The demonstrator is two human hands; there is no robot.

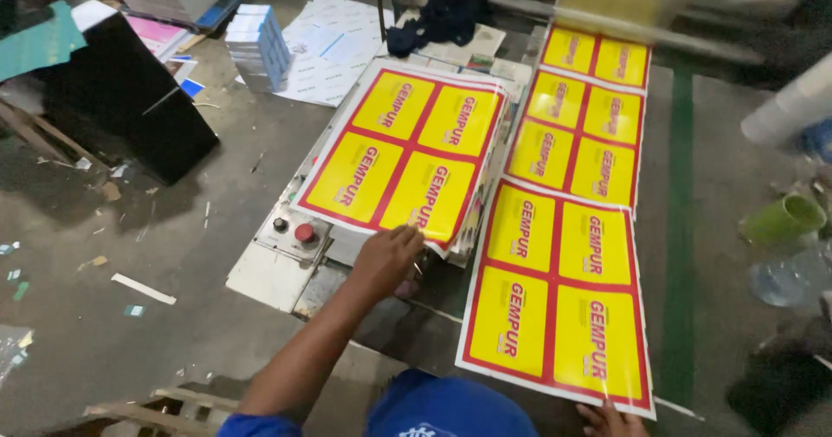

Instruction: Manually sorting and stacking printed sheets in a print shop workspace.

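The left hand (386,259) reached out to the near edge of a stack of printed sheets (406,153), its fingers (407,239) lying loosely together and flat against the stack's lower corner, gripping nothing that could be made out. The top sheet was red-bordered and divided into four yellow rectangular panels with red lettering. The stack sat tilted on a grey tabletop (269,272), just beside a small control panel with a red round button (305,233) and a darker knob.

The right hand (611,420) showed only at the bottom edge of the view, its fingertips touching the near edge of a second sheet (555,294) of the same four-panel yellow and red pattern; whether it pinched the sheet or merely rested on it could not be told. That sheet lay to the right of the stack, overlapped at its far end by another matching sheet (576,134), and a third (596,56) lay beyond, below a blurred roller (607,21).

On the floor to the left stood a black box (121,99), a pile of white and blue packets (257,45) and a spread of white printed sheets (334,47). A dark blue cloth (438,19) lay behind the stack. A green cup (784,219) lay at the right.
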